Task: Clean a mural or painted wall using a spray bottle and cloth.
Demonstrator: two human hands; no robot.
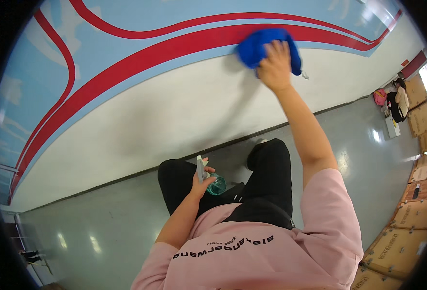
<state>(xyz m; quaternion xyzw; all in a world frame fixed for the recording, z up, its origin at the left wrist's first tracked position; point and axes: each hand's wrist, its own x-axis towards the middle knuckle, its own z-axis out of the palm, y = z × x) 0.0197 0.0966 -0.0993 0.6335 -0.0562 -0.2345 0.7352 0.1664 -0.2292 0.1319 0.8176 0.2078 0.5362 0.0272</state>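
Observation:
A blue cloth [263,44] is pressed against the wall under my right hand [275,67], whose fingers spread over it. It covers part of a wide red stripe on the light blue painted panel [175,57], near that panel's lower edge. My left hand [202,182] is down by my left knee, wrapped round the neck of a spray bottle. The spray bottle [217,185] has a grey-white trigger head and a clear green body, partly hidden by the hand.
Below the panel runs a white wall [141,121], meeting the grey floor [112,217] at a dark edge. Wooden crates [402,246] line the right side. Bags and clothes [396,101] lie near the wall at the far right, beside a white box [392,127].

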